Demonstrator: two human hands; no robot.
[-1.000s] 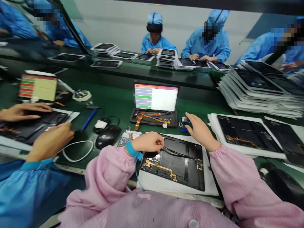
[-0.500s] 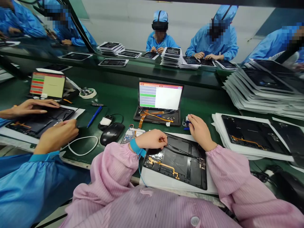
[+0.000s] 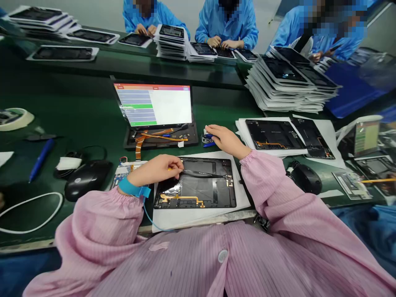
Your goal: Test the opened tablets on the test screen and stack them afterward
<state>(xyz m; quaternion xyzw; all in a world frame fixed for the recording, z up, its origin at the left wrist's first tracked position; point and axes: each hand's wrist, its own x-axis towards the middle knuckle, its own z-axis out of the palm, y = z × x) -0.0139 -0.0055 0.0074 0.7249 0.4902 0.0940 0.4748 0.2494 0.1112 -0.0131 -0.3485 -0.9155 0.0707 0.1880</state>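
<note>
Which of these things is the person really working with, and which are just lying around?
In use: left hand at a black cable on an opened tablet panel; right hand beside a small blue-handled tool.

Lying around: computer mouse, blue pen, stacked tablet panels.

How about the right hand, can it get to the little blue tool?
Probably yes. The right hand rests right beside the small blue-handled tool, its fingertips nearly on it, and nothing seems to stand between them.
</note>
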